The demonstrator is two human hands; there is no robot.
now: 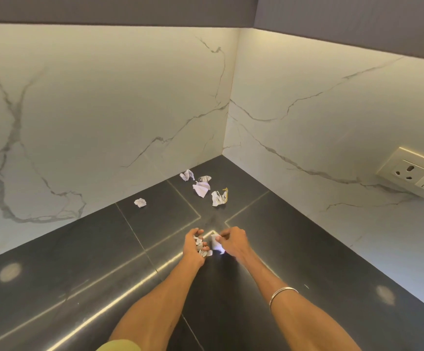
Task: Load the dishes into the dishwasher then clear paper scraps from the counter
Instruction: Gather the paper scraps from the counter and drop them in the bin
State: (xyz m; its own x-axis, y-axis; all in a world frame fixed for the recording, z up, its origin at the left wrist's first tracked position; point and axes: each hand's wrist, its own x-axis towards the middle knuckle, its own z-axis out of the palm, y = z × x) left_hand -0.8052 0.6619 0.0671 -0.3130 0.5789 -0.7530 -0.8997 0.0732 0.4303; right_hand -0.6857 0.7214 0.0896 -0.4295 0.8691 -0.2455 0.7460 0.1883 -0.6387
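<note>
Left hand (193, 245): I saw it cupped round a wad of crumpled white paper scraps (200, 247).
Right hand (232, 240): pinching one white scrap (216, 245).
Remaining crumpled scraps (202, 188): twelve o'clock on the dark stone counter (307, 262), near the corner; I judged both hands about equally near.
Lone ball (140, 202): eleven o'clock, left hand nearer.

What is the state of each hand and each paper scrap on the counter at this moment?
left hand: curled, holds a bunch of scraps.
right hand: pinches a white scrap.
lone scrap: crumpled, lies on the counter, apart from the rest.
four far scraps: crumpled, lie loose near the corner, not yet collected.
wall socket: nothing plugged in.
bracelet: worn on the right forearm.
</note>
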